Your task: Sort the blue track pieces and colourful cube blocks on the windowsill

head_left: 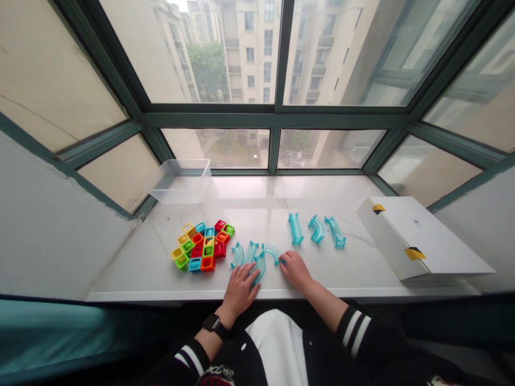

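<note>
My left hand [240, 288] lies with its fingers spread on the near end of a translucent blue curved track piece [261, 264]. Just behind those fingertips are a straight track piece [250, 252] and another small curved track [237, 254]. With its fingers closed, my right hand [296, 271] grips the right end of an arched blue track piece [272, 249]; the fingertips partly cover that end. Farther back to the right, a straight track [295, 228], a bent track [317, 229] and one more track piece [335, 232] lie in a row.
Colourful hollow blocks [203, 246] are grouped left of my hands. A clear plastic bin [183, 185] stands behind them by the window. On the right sits a white box [426, 236] with yellow-and-black tabs. The white sill [346, 279] ends close to my body.
</note>
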The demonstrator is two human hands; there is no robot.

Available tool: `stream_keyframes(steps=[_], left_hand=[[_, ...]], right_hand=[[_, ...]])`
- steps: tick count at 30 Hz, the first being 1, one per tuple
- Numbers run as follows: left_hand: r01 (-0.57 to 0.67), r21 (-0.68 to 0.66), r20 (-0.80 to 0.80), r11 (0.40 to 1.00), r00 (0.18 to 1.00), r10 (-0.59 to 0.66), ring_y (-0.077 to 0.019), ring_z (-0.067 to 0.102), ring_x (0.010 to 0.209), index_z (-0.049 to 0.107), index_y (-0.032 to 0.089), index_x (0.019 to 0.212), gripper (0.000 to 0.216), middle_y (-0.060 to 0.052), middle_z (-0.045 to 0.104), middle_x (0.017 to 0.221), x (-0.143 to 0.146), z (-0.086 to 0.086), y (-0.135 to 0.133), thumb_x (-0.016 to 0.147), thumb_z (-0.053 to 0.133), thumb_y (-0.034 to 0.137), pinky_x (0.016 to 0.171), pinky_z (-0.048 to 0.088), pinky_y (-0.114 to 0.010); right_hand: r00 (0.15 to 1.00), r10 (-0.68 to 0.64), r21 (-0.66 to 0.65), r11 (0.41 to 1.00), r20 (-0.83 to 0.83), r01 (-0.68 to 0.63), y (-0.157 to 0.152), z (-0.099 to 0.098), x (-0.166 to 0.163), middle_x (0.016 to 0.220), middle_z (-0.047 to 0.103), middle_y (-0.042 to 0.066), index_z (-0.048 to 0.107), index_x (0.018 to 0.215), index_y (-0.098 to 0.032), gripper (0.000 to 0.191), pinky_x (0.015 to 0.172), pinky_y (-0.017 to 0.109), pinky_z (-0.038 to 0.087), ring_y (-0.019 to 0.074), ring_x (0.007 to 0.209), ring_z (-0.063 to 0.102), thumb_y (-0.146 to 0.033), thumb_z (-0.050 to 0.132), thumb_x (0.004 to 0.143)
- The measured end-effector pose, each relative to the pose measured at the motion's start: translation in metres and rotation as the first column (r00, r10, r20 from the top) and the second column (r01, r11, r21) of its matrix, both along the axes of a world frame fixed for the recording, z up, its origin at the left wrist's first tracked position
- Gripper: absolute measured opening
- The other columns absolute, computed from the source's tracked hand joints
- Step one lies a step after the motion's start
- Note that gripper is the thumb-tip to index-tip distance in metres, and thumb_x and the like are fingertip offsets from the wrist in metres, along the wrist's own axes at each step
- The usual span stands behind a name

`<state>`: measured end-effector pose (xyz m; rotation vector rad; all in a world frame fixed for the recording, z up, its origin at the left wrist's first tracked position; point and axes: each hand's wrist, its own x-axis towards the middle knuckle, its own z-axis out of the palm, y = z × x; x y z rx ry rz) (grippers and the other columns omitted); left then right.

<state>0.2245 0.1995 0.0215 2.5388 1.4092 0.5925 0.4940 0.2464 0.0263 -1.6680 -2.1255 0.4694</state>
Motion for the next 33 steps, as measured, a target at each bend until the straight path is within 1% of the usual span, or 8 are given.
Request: stream_keyframes(steps=[5,9,12,15,21,26,29,33], left_hand=[[-0.006,-0.004,-0.005,1.0,1.0,0.006,-0.0309,0.052,0.143,0.064,0.031,0.142,0.04,-0.007,0.057,0.157,0.001,0.0,0.0,0.103,0.055,0.032,0.122,0.037,-0.056],[-0.03,0.011,0.006,0.999,1.0,0.03,-0.0297,0.055,0.14,0.066,0.031,0.14,0.038,-0.006,0.059,0.155,0.004,0.001,0.0,0.104,0.053,0.029,0.12,0.039,-0.054],[-0.049,0.029,0.02,0.998,0.999,0.049,-0.0288,0.057,0.137,0.066,0.033,0.14,0.041,-0.005,0.061,0.152,0.01,0.002,0.001,0.103,0.052,0.023,0.118,0.041,-0.052],[-0.094,0.042,0.027,0.995,0.995,0.093,-0.0294,0.058,0.133,0.064,0.031,0.142,0.044,-0.007,0.066,0.145,0.018,0.0,0.001,0.101,0.053,0.02,0.115,0.043,-0.053],[-0.132,0.041,0.021,0.99,0.991,0.131,-0.0297,0.057,0.133,0.065,0.028,0.141,0.043,-0.008,0.066,0.144,0.028,-0.005,0.002,0.1,0.056,0.022,0.116,0.041,-0.053],[-0.11,0.015,0.025,0.994,0.994,0.109,-0.0306,0.054,0.135,0.065,0.028,0.14,0.041,-0.007,0.059,0.154,0.039,-0.004,0.001,0.099,0.058,0.025,0.115,0.04,-0.053],[-0.09,-0.006,0.031,0.996,0.995,0.09,-0.0314,0.052,0.138,0.063,0.027,0.142,0.045,-0.008,0.052,0.16,0.044,-0.001,-0.001,0.098,0.059,0.025,0.115,0.04,-0.054],[-0.097,-0.027,0.031,0.995,0.995,0.098,-0.0337,0.05,0.139,0.059,0.027,0.147,0.051,-0.008,0.052,0.161,0.047,0.001,-0.002,0.097,0.058,0.024,0.117,0.038,-0.056]], right_hand=[[0.999,0.031,0.011,0.999,-0.032,-0.031,-0.016,-0.002,0.014,0.097,0.072,0.006,0.073,0.095,-0.023,0.012,0.093,0.036,0.05,0.0244,0.097,0.064,-0.015,0.064,0.092],[0.996,0.038,0.048,0.998,-0.081,-0.034,-0.038,-0.011,0.034,0.098,0.072,0.006,0.072,0.099,-0.023,0.016,0.091,0.038,0.051,0.025,0.095,0.064,-0.014,0.063,0.09],[0.99,0.046,0.097,0.995,-0.132,-0.033,-0.053,-0.02,0.049,0.099,0.072,0.007,0.072,0.101,-0.025,0.017,0.091,0.04,0.052,0.0257,0.096,0.065,-0.016,0.061,0.092],[0.983,0.044,0.146,0.989,-0.18,-0.017,-0.062,-0.026,0.058,0.099,0.071,0.008,0.071,0.102,-0.025,0.015,0.091,0.04,0.053,0.0264,0.097,0.065,-0.019,0.06,0.094],[0.982,0.043,0.192,0.981,-0.186,-0.007,-0.063,-0.03,0.058,0.099,0.07,0.008,0.07,0.103,-0.024,0.012,0.09,0.041,0.053,0.026,0.095,0.064,-0.022,0.06,0.096],[0.982,0.044,0.194,0.981,-0.182,-0.008,-0.061,-0.03,0.057,0.099,0.07,0.008,0.071,0.103,-0.024,0.013,0.091,0.041,0.053,0.026,0.096,0.064,-0.023,0.06,0.096],[0.981,0.048,0.181,0.983,-0.186,-0.014,-0.062,-0.027,0.056,0.099,0.07,0.008,0.071,0.104,-0.024,0.015,0.092,0.041,0.053,0.0263,0.096,0.064,-0.023,0.059,0.096],[0.981,0.045,0.14,0.99,-0.191,-0.018,-0.062,-0.023,0.056,0.101,0.071,0.009,0.072,0.106,-0.024,0.018,0.093,0.043,0.053,0.0277,0.099,0.064,-0.021,0.057,0.095]])
